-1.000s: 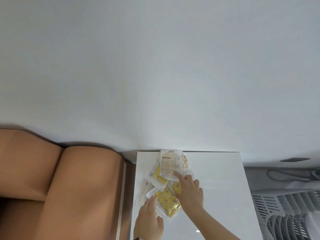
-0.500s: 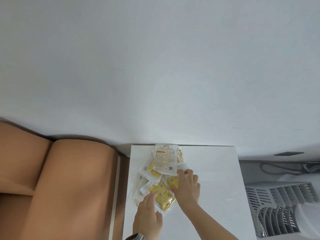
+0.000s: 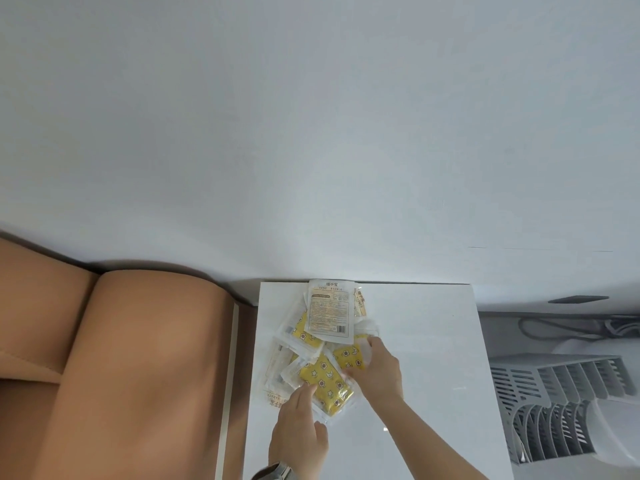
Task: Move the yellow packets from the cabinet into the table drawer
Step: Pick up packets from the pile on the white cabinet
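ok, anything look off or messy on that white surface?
Yes: the yellow star-print packets lie in a loose, overlapping heap at mixed angles on the white tabletop, one white label-side-up packet topmost. Nothing looks torn or spilled.

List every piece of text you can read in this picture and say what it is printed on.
"HAND WARMER": apparently, small and soft, on the white back-side packet topping the pile of yellow packets.
Characters above it: too blurred.
Fine print and barcode below: too small.
Orange print on the packet at the pile's near-left edge: unreadable.
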A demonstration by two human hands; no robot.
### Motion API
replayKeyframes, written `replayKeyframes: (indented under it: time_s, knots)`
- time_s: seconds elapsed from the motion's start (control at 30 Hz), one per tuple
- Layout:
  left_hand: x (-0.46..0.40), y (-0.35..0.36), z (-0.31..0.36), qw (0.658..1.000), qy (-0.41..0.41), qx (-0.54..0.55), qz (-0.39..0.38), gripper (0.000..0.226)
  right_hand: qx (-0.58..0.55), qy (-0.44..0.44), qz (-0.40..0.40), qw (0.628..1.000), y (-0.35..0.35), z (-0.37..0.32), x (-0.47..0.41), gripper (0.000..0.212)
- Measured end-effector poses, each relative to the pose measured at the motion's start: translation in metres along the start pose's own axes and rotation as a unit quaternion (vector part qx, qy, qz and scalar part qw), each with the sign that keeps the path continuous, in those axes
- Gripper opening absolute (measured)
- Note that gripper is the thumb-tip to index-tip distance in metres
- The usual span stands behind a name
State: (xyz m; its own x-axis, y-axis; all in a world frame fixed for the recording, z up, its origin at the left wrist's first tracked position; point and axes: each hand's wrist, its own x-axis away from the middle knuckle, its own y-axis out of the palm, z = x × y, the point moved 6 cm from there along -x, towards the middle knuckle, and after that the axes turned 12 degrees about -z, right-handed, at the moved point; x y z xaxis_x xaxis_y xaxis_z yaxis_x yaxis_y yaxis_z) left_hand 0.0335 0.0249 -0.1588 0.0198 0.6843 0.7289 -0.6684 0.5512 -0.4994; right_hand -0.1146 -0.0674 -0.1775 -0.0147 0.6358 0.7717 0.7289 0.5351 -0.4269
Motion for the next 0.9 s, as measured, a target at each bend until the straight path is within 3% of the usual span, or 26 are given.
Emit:
replayKeyframes:
  time_s: [0.23,0.33,0.43,0.5,0.57,0.6,0.67,0.7,0.73,0.8,0.83,0.9]
  knots:
    - [0.0,0.003,0.0,0.999,-0.007,0.024,-0.024,0.061,-0.146,0.011,-0.047,0.988,-0.023,0.017,0.024,0.01]
    - [0.002,0.001,0.005,0.999,-0.012,0.034,-0.021,0.061,-0.107,0.007,-0.015,0.994,-0.049,0.025,0.041,0.009]
    - [0.01,-0.01,0.017,0.994,0.028,0.103,0.02,0.08,-0.038,-0.017,-0.041,0.998,-0.07,0.016,0.06,0.011]
    - [0.012,-0.013,0.027,0.971,0.094,0.221,0.008,0.09,0.062,-0.053,-0.1,0.992,-0.07,0.002,0.071,0.016]
    - [0.013,-0.007,0.037,0.932,0.112,0.328,-0.102,0.098,0.127,-0.085,-0.178,0.972,-0.062,-0.016,0.081,0.021]
    - [0.014,-0.004,0.042,0.912,0.122,0.359,-0.157,0.092,0.12,-0.095,-0.225,0.962,-0.057,-0.026,0.087,0.021]
    - [0.017,-0.008,0.049,0.893,0.155,0.376,-0.193,0.054,0.037,-0.102,-0.315,0.943,-0.049,-0.044,0.097,0.03]
    - [0.019,-0.013,0.049,0.887,0.154,0.396,-0.182,0.037,-0.012,-0.102,-0.341,0.934,-0.048,-0.051,0.1,0.036]
    - [0.018,-0.016,0.045,0.876,0.141,0.432,-0.164,0.034,-0.06,-0.104,-0.349,0.929,-0.048,-0.055,0.099,0.041]
    - [0.015,-0.021,0.029,0.837,0.077,0.532,-0.102,0.055,-0.182,-0.104,-0.345,0.915,-0.046,-0.063,0.094,0.043]
    - [0.014,-0.021,0.018,0.809,0.039,0.583,-0.062,0.058,-0.249,-0.099,-0.324,0.908,-0.042,-0.064,0.089,0.042]
    - [0.015,-0.022,-0.001,0.763,-0.02,0.646,0.0,0.039,-0.306,-0.089,-0.21,0.924,-0.031,-0.059,0.073,0.033]
